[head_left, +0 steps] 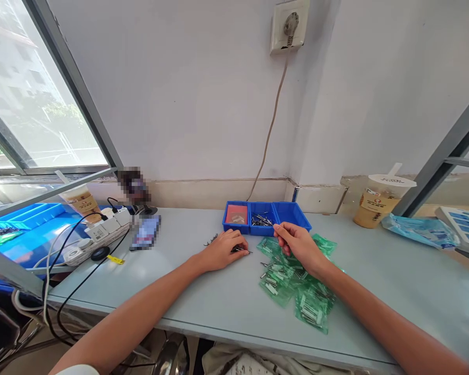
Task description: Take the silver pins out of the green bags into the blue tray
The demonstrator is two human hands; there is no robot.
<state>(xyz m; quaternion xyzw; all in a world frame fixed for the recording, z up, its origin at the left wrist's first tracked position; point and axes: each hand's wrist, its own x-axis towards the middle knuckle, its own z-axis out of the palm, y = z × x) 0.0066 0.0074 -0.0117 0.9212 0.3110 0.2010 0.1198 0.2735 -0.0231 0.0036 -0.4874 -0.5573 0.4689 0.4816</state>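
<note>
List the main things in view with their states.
Left hand: curled over metal parts
Right hand: fingers bent inward, grip unclear
Green bags: filled, piled together
Middle blue bin: holding metal pieces
Left blue bin: holding a reddish item
Wall plug: inserted in socket
Right cup: lidded, straw in, part full
Left cup: straw in
Power strip: plugs inserted

"So where are you right now?"

"At a workbench (226, 307), in what looks like a small-parts workshop. Right ahead of me, blue bins (291, 213), one holding thin metal pieces (261, 220)!"

"And what else says so?"

"Green packets (281, 294), look, heaped across the top with more little parts (308, 314) inside! Over on my left, a loaded power strip (101, 234). Takeaway cups (377, 203) stand on either side, so it's a casual sort of workroom."
</note>
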